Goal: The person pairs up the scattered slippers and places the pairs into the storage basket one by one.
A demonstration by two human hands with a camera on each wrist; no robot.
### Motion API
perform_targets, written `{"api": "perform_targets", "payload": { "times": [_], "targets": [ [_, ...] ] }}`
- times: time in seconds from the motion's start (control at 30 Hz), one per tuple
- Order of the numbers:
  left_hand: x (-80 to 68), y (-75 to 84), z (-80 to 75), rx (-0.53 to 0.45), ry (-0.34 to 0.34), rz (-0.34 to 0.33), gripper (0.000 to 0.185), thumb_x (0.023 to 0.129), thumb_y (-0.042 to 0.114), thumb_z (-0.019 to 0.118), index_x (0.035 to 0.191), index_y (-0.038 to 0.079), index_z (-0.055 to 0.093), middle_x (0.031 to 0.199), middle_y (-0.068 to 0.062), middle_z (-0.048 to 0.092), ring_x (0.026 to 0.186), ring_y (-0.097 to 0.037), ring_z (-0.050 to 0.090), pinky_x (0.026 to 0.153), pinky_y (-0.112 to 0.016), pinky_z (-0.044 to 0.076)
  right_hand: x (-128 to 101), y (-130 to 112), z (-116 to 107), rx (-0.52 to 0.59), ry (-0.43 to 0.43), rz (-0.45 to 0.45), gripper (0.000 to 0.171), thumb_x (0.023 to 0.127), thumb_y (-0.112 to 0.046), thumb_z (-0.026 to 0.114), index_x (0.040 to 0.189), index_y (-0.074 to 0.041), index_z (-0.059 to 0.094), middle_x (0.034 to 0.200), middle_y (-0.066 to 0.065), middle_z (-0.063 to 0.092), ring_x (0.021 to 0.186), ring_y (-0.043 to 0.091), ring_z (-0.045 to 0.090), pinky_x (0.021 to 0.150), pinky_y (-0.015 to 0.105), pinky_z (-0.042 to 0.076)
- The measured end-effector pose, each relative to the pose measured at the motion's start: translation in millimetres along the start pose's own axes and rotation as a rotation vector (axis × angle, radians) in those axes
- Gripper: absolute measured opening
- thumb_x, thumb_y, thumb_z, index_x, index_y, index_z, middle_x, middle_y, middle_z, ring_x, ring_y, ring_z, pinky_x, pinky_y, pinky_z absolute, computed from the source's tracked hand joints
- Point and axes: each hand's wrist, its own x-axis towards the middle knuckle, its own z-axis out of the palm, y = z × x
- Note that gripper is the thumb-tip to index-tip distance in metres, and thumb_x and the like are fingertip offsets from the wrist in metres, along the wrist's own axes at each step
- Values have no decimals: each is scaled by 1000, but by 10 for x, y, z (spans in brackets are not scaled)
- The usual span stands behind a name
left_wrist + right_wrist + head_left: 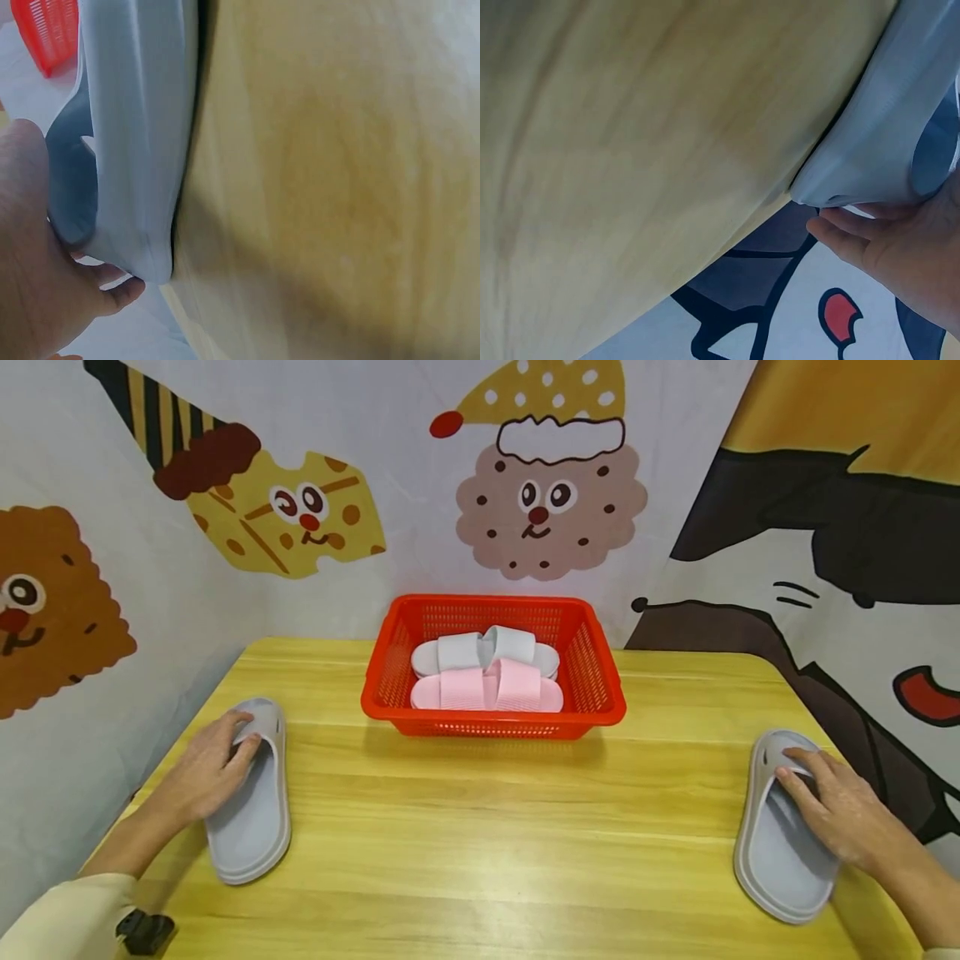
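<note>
Two grey slippers lie on the wooden table, one near each side in the head view. My left hand (204, 774) grips the upper of the left slipper (253, 837), thumb at the foot opening and fingers over the outer side. On the far right, my right hand (846, 814) holds the right slipper (791, 872) the same way, across its upper near the toe. The left wrist view shows the slipper's side wall (139, 112) standing along the table top, fingers by its toe. In the right wrist view, fingers (840, 236) lie by the other slipper's toe (855, 169).
A red plastic basket (495, 724) stands at the table's back middle. Inside lie a white pair of slippers (459, 652) and a pink pair (517, 685). Behind the table (495, 843) hangs a cartoon-printed cloth (412, 485). A black strap piece (146, 932) is at my left sleeve.
</note>
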Motion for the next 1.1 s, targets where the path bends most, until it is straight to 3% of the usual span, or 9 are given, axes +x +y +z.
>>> {"api": "perform_targets", "payload": {
  "times": [0.27,0.63,0.87,1.1],
  "targets": [
    [-100,24,29,104,-35,-62,51,109,37,39,141,-2,45,140,-39,41,123,-64,36,93,-74,30,-54,-5,-5,8,36,-68,46,112,-29,33,144,3,41,140,42,36,123,68,31,96,81,21],
    [-96,17,50,128,0,-72,48,108,34,36,144,4,47,139,-38,41,117,-67,37,86,-77,31,-48,-125,-96,-92,-45,107,64,109,-49,31,149,0,38,143,43,32,121,69,32,88,84,25],
    [-43,49,57,129,4,-92,50,108,37,36,145,4,47,140,-39,40,120,-66,35,89,-75,30,-21,-162,-156,-108,-53,112,60,109,-42,25,152,-1,36,148,41,31,123,68,32,90,83,26],
    [-48,70,30,136,-55,-105,54,108,41,37,146,4,45,139,-41,38,118,-68,33,86,-77,31,-44,-186,-129,-110,-66,147,60,109,-40,23,155,-4,35,150,40,28,123,69,31,89,83,26]
  ]
}}
